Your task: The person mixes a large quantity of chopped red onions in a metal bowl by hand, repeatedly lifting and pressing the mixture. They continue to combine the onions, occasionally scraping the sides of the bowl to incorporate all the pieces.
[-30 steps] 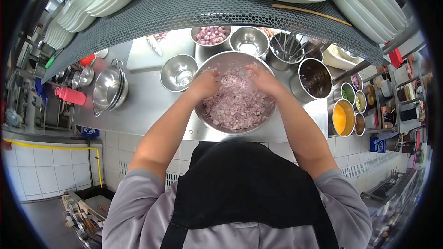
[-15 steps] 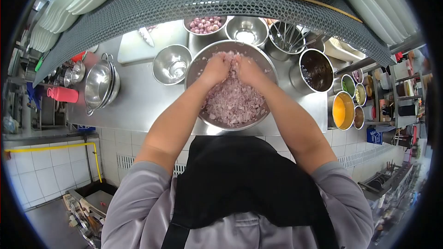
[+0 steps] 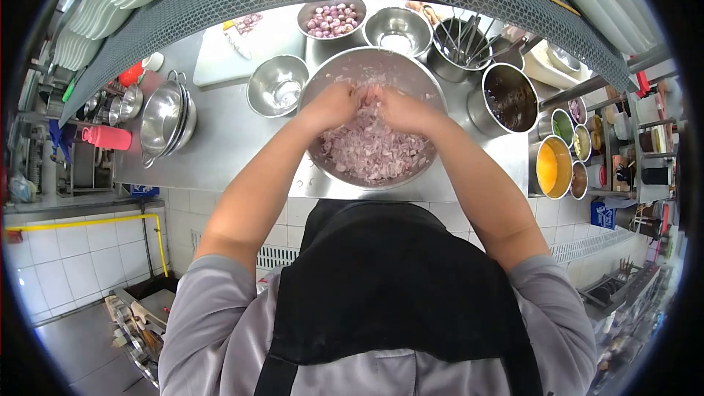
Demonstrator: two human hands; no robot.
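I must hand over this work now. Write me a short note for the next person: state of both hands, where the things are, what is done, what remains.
Left hand and right hand: both inside the large steel bowl, side by side, fingers buried in the chopped purple pieces; grip cannot be seen.
Done: the pieces in the bowl are all cut small.
Left: probably more mixing by hand; whole shallots lie uncut behind the bowl.

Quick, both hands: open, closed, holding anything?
Left hand: in the chopped shallots, fingers buried; grip cannot be told.
Right hand: the same, close beside the left.
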